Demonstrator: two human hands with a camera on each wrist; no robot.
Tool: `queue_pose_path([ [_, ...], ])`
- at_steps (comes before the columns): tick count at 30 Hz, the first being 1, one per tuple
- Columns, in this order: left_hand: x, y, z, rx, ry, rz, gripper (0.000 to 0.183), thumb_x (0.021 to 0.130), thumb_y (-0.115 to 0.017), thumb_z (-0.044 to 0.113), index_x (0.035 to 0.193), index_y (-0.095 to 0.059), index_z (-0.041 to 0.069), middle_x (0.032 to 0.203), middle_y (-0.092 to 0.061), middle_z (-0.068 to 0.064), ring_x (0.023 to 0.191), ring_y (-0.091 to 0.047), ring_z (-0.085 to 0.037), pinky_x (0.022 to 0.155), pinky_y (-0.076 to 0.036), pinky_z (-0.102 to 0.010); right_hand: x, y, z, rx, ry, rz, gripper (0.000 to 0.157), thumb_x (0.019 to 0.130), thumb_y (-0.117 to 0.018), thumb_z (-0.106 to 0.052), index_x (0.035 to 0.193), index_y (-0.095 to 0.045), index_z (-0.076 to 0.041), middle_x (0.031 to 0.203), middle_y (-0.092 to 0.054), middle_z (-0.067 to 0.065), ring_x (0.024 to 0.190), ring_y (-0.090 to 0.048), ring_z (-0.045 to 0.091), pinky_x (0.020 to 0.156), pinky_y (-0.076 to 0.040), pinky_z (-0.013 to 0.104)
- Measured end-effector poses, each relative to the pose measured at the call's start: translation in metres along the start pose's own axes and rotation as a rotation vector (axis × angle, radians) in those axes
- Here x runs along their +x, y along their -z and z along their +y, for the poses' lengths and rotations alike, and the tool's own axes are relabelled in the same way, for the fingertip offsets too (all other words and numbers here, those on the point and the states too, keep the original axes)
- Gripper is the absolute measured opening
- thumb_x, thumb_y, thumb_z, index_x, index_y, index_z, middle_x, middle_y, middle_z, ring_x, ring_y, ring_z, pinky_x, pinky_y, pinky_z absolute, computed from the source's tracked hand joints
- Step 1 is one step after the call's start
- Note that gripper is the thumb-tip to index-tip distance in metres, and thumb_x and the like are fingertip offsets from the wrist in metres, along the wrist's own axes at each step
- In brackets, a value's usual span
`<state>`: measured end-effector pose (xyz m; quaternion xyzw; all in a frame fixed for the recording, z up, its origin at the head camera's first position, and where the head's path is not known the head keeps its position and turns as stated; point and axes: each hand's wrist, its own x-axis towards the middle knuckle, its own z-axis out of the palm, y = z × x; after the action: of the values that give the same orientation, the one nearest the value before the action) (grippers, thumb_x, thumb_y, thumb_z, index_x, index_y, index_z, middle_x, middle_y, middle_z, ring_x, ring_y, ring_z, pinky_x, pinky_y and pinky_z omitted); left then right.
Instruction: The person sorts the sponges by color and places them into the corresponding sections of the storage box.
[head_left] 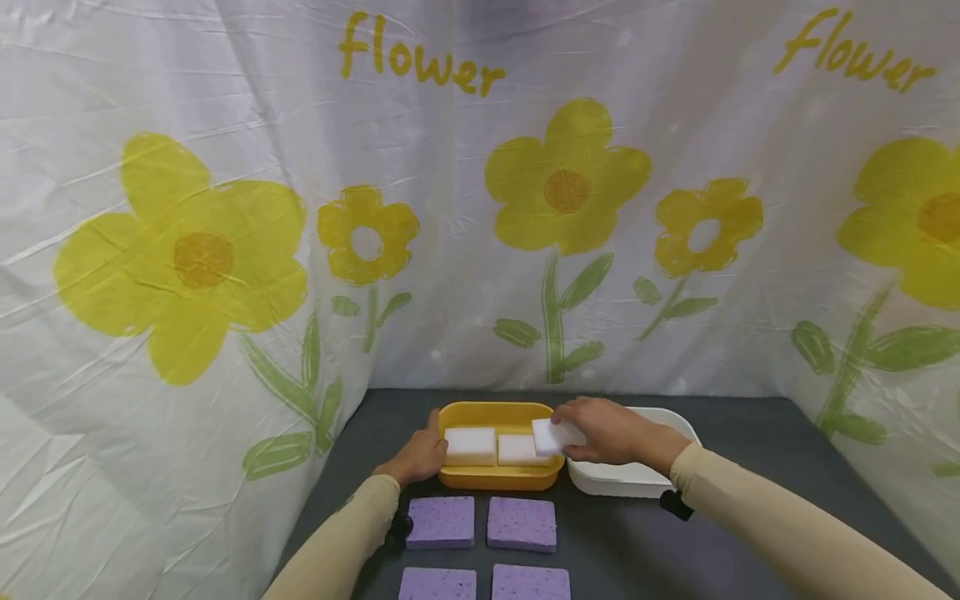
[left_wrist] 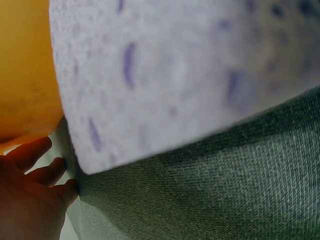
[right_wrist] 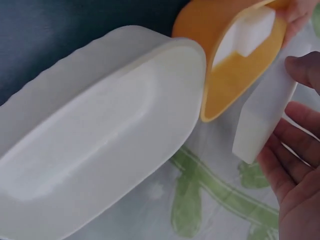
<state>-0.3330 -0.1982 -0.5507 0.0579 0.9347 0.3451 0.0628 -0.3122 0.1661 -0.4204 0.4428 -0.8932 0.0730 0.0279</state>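
My right hand [head_left: 609, 429] pinches a white sponge block [right_wrist: 272, 105] between thumb and fingers, above the right end of a yellow container [head_left: 498, 478]. Two more white sponge blocks lie side by side inside that container, one at the left [head_left: 470, 442] and one at the right [head_left: 516, 450]; the held block overlaps the right one in the head view. At the container's left end, my left hand [head_left: 417, 455] grips the rim. Its fingers [left_wrist: 37, 155] show against the yellow outer wall in the left wrist view.
A white container [head_left: 615, 482] stands right beside the yellow one, partly hidden by my right arm. Several purple speckled sponges [head_left: 521, 524] lie in two rows on the dark tabletop [head_left: 622, 550] in front. Behind the table hangs a flower-printed curtain [head_left: 450, 333].
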Motion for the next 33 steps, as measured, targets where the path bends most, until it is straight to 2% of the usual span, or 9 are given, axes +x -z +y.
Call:
queue_pose_path([
  [8,-0.001,0.001,0.001,0.010,-0.004,-0.001,0.066,0.112,-0.046,0.014,0.169,-0.016,-0.002,0.154,-0.057,-0.033,0.137,-0.063,-0.040,0.124,-0.041,-0.064,0.028,-0.015,0.008,0.006,0.011,-0.004,0.037,0.096,-0.083,-0.025,0.126,-0.075,-0.005,0.118,-0.078,0.009,0.102,-0.073,0.024,0.091,-0.061,0.045],
  [13,0.000,0.000,0.001,0.008,0.007,-0.007,0.067,0.112,-0.046,0.014,0.170,-0.015,0.000,0.155,-0.056,-0.033,0.135,-0.063,-0.039,0.124,-0.041,-0.064,0.042,-0.023,0.010,0.016,-0.011,-0.028,0.038,0.097,-0.082,-0.024,0.128,-0.074,-0.003,0.121,-0.078,0.011,0.108,-0.074,0.028,0.097,-0.061,0.048],
  [19,0.003,-0.001,-0.003,0.022,0.003,0.000,0.067,0.112,-0.046,0.015,0.170,-0.015,0.000,0.156,-0.056,-0.033,0.137,-0.062,-0.040,0.123,-0.042,-0.063,0.059,-0.037,0.014,0.022,-0.029,-0.033,0.038,0.096,-0.084,-0.023,0.127,-0.074,-0.003,0.120,-0.078,0.010,0.105,-0.074,0.027,0.096,-0.061,0.046],
  [26,0.006,-0.003,-0.007,0.026,-0.032,0.006,0.068,0.110,-0.048,0.013,0.168,-0.017,-0.002,0.150,-0.060,-0.034,0.135,-0.064,-0.042,0.121,-0.044,-0.063,0.070,-0.063,0.015,0.057,-0.051,-0.071,0.039,0.095,-0.084,-0.022,0.128,-0.075,-0.004,0.124,-0.078,0.009,0.110,-0.073,0.026,0.101,-0.060,0.046],
  [33,0.004,-0.003,-0.006,0.023,-0.010,0.003,0.067,0.112,-0.048,0.015,0.169,-0.017,0.001,0.151,-0.059,-0.032,0.135,-0.064,-0.039,0.123,-0.043,-0.062,0.076,-0.081,0.011,0.067,-0.078,-0.072,0.038,0.094,-0.085,-0.021,0.126,-0.075,-0.002,0.123,-0.078,0.010,0.110,-0.073,0.027,0.103,-0.060,0.046],
])
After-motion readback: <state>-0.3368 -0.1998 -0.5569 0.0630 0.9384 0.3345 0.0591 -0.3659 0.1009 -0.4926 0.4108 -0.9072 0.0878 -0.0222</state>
